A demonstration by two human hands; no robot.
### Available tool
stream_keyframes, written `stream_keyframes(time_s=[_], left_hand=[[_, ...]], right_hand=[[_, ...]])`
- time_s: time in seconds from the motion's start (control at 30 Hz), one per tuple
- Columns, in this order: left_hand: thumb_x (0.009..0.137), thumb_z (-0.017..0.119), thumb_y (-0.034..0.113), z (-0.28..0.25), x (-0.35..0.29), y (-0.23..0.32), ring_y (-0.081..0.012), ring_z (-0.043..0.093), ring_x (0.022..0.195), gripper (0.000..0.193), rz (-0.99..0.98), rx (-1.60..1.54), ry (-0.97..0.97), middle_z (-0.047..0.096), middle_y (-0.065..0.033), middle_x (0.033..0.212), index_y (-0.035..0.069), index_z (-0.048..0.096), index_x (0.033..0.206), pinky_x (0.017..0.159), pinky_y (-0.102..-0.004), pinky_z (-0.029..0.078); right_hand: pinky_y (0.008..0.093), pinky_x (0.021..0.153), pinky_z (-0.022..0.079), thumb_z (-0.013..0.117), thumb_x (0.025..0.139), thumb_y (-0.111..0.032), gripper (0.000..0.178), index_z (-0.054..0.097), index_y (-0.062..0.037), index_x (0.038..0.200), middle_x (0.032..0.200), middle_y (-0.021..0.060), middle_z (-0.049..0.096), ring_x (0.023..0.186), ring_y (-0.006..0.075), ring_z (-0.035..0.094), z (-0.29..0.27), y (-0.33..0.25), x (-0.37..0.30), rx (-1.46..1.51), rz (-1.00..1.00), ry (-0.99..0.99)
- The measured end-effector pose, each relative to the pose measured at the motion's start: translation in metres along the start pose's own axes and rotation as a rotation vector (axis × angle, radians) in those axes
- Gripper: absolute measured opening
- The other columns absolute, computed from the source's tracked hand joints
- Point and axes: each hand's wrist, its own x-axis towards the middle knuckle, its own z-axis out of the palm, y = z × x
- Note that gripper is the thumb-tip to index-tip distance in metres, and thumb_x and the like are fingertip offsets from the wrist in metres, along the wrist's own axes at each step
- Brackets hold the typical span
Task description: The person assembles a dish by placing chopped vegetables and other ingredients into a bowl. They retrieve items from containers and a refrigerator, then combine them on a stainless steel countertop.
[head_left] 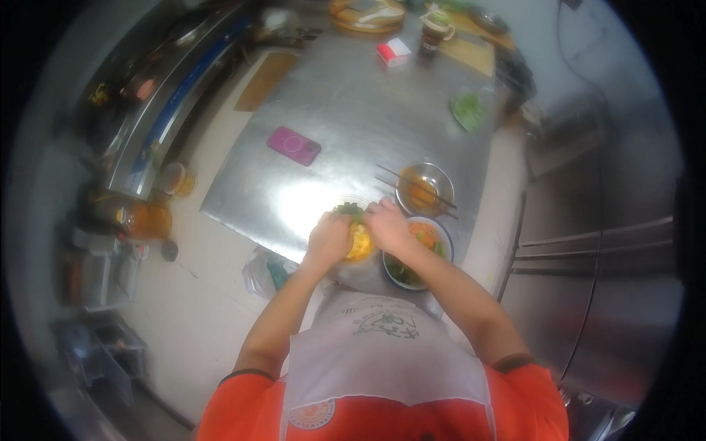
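My left hand (330,234) and my right hand (387,223) come together over a dish near the table's front edge. Dark leafy greens (350,210) lie between my fingertips, and both hands look closed on them. Below the greens, shredded yellow food (359,245) shows in the gap between my hands; the dish under it is mostly hidden. Beside my right forearm sits a white bowl with a dark rim (449,243), holding orange shreds (424,234) and greens. Beyond it stands a steel bowl (443,181) with orange-brown residue, and a pair of chopsticks (419,192) rests across it.
The steel table (346,95) carries a purple phone (294,145), a red-and-white box (393,53), a dark drink cup (432,35) and light green leaves (468,112). A round wooden board (368,20) lies at the far end. Steel cabinets (588,272) line the right.
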Motion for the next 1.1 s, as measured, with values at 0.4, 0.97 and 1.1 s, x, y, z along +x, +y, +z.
stream_keyframes(time_s=[0.4,0.97,1.1], left_hand=[[0.081,0.062,0.021,-0.007,0.012,0.012,-0.0348,0.057,0.094,0.022,-0.044,0.051,-0.155,0.066,-0.018,0.096,0.001,0.069,0.081,0.084,-0.0449,0.047],[0.09,0.062,0.016,-0.033,-0.013,0.073,-0.0208,0.063,0.082,0.018,0.007,-0.629,-0.372,0.068,-0.0098,0.09,0.001,0.068,0.099,0.075,-0.0303,0.048],[0.087,0.065,0.003,-0.079,-0.03,0.121,-0.0126,0.059,0.074,0.009,0.233,-0.801,-0.351,0.067,-0.0058,0.087,-0.002,0.065,0.095,0.067,-0.0247,0.047]], right_hand=[[0.0388,0.086,0.046,0.064,0.076,-0.008,0.015,0.069,-0.0065,0.091,0.096,0.0084,0.064,0.095,0.0302,0.054,-0.038,0.009,-0.059,0.258,0.157,0.267],[0.0423,0.093,0.047,0.063,0.079,-0.013,0.026,0.066,-0.0041,0.103,0.111,0.0168,0.062,0.106,0.0348,0.056,-0.031,0.022,-0.133,0.283,0.507,0.06],[0.0411,0.094,0.045,0.064,0.08,-0.018,0.033,0.062,-0.0023,0.109,0.115,0.0188,0.06,0.108,0.0351,0.056,-0.021,0.032,-0.114,0.266,0.542,0.18]])
